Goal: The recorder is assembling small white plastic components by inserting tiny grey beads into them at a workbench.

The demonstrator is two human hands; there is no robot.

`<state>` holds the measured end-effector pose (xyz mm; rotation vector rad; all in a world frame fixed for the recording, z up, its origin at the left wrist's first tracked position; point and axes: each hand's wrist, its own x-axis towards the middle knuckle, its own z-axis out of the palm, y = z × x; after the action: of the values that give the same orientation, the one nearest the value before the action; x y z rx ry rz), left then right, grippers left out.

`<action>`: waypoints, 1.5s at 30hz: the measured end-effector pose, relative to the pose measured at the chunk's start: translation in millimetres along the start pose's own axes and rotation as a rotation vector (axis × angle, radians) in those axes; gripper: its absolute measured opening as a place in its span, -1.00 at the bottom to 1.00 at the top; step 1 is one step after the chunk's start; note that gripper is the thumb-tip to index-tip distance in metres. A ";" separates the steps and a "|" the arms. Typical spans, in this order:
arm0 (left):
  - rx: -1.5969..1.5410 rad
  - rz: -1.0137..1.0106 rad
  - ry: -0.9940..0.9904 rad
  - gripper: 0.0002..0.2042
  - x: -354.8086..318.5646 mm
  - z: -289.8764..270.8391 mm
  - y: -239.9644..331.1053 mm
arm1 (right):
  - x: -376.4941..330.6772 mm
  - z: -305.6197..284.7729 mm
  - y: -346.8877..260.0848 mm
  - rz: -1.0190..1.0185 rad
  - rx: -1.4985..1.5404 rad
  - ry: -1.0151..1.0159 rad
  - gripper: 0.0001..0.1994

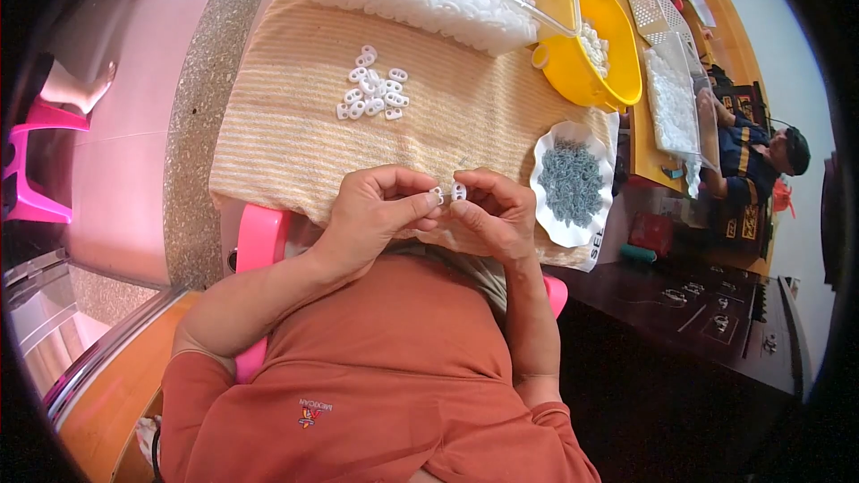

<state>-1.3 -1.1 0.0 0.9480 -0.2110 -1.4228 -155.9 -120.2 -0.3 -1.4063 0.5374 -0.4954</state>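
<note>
My left hand (380, 210) pinches a small white plastic piece (438, 196) between thumb and fingertips. Just beside it, my right hand (497, 219) grips a white oval plastic toggle (459, 191) with two holes, held upright. The two pieces are close together, a narrow gap between them. Beyond my hands, a loose pile of similar white toggles (371, 89) lies on the striped cloth (286, 80). Right of my right hand, a white wavy-edged dish (573, 236) holds a heap of tiny grey pieces (571, 181) that look like metal springs.
A clear plastic bin (559, 0) full of white pieces stands at the far edge. Beside it, a yellow bowl (630, 67) holds more. At the right, another person (752, 148) sits by a tub of white pieces (671, 112). A pink chair (261, 241) surrounds me.
</note>
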 end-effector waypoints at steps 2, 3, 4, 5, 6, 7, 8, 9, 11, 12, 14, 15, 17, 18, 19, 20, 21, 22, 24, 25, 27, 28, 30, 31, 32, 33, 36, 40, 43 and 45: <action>0.011 0.002 0.001 -0.87 0.0 -0.2 0.0 | -0.3 -0.4 0.2 0.017 -0.004 0.010 -0.73; 0.011 0.001 0.002 -0.87 0.0 -0.3 -0.3 | -0.3 -0.3 0.3 0.018 -0.003 0.010 -0.73; 0.016 0.001 0.007 -0.87 0.1 -0.2 -0.6 | -0.1 0.0 0.5 0.002 -0.015 0.012 -0.73; 0.021 0.000 0.012 -0.87 0.1 -0.2 -1.0 | 0.1 0.3 0.7 -0.013 -0.027 0.015 -0.73; 0.022 0.000 0.013 -0.87 0.3 -0.5 -1.0 | 0.3 0.5 1.0 -0.013 -0.027 0.015 -0.73; 0.025 0.002 0.010 -0.87 0.5 -0.7 -1.1 | 0.5 0.6 1.4 -0.017 -0.014 0.015 -0.73; 0.028 0.004 0.007 -0.87 0.6 -0.9 -1.1 | 0.6 0.8 1.7 -0.022 0.000 0.016 -0.74; 0.028 0.004 0.007 -0.87 0.6 -0.7 -0.9 | 0.5 1.6 1.2 -0.021 0.000 0.016 -0.74; 0.028 0.004 0.005 -0.87 0.4 0.0 -0.2 | 0.2 3.5 -0.8 -0.012 0.010 0.029 -0.74; 0.028 0.004 0.006 -0.87 0.5 -0.5 -0.5 | 0.2 3.7 -0.8 -0.012 0.010 0.029 -0.74; 0.031 0.009 -0.004 -0.87 0.6 -1.5 -1.2 | 0.1 3.6 -0.7 -0.006 0.005 0.023 -0.74; 0.031 0.008 -0.004 -0.87 0.5 -1.3 -1.2 | -0.3 2.1 0.3 -0.005 0.005 0.024 -0.74; 0.025 0.009 -0.006 -0.87 0.2 -0.6 -1.1 | -1.2 -1.9 3.6 -0.015 -0.005 -0.010 -0.69; 0.025 0.009 -0.005 -0.87 0.2 -0.7 -1.2 | -1.1 -1.6 3.5 -0.014 -0.005 -0.010 -0.69; 0.023 0.010 -0.008 -0.86 0.1 -0.9 -1.3 | -0.9 -1.0 3.1 -0.018 0.000 -0.012 -0.70; 0.020 0.011 -0.010 -0.86 0.1 -1.1 -1.4 | -0.7 -0.3 2.6 -0.021 0.006 -0.014 -0.70; 0.020 0.011 -0.010 -0.86 0.1 -1.2 -1.5 | -0.5 0.7 1.3 -0.021 0.006 -0.014 -0.70; 0.023 0.012 -0.014 -0.86 0.2 -1.4 -1.5 | -0.1 1.7 -0.3 -0.024 -0.019 -0.017 -0.70; 0.027 0.013 -0.018 -0.86 0.2 -1.3 -1.7 | 0.4 0.8 0.2 -0.027 -0.043 -0.019 -0.70; 0.027 0.012 -0.016 -0.86 0.2 -0.9 -1.7 | 0.7 -1.6 2.5 -0.039 -0.071 -0.036 -0.70; 0.027 0.011 -0.014 -0.86 0.4 -0.8 -2.0 | 1.1 -3.1 4.5 -0.052 -0.098 -0.053 -0.70; 0.032 0.012 -0.013 -0.86 0.6 -1.1 -2.5 | 1.3 -2.8 5.0 -0.054 -0.085 -0.061 -0.70; 0.037 0.012 -0.012 -0.86 0.9 -1.3 -2.8 | 1.4 -2.0 5.3 -0.056 -0.072 -0.070 -0.70; 0.040 0.005 -0.008 -0.86 0.9 -1.3 -2.9 | 1.4 -1.5 5.1 -0.053 -0.062 -0.073 -0.70; 0.042 -0.003 -0.004 -0.86 0.8 -1.2 -2.8 | 1.4 -1.0 4.9 -0.051 -0.052 -0.076 -0.70; 0.042 -0.003 -0.004 -0.86 0.8 -0.8 -2.5 | 1.4 -0.7 4.5 -0.051 -0.052 -0.075 -0.70; 0.055 -0.008 0.007 -0.85 0.2 0.4 -1.2 | 1.2 0.5 3.1 -0.032 -0.021 -0.072 -0.69; 0.051 -0.006 0.000 -0.85 0.0 0.7 -0.9 | 1.3 1.6 0.8 -0.002 0.019 -0.081 -0.68; 0.041 -0.012 -0.005 -0.85 0.2 0.1 -1.3 | 1.4 1.3 0.7 0.003 0.029 -0.089 -0.68; 0.034 -0.015 -0.009 -0.85 0.2 -0.2 -1.0 | 1.4 0.8 1.1 0.007 0.037 -0.089 -0.68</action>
<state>-1.9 -1.0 -0.9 0.9727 -0.2354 -1.4419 -154.3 -120.3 -1.4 -1.3840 0.4592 -0.4333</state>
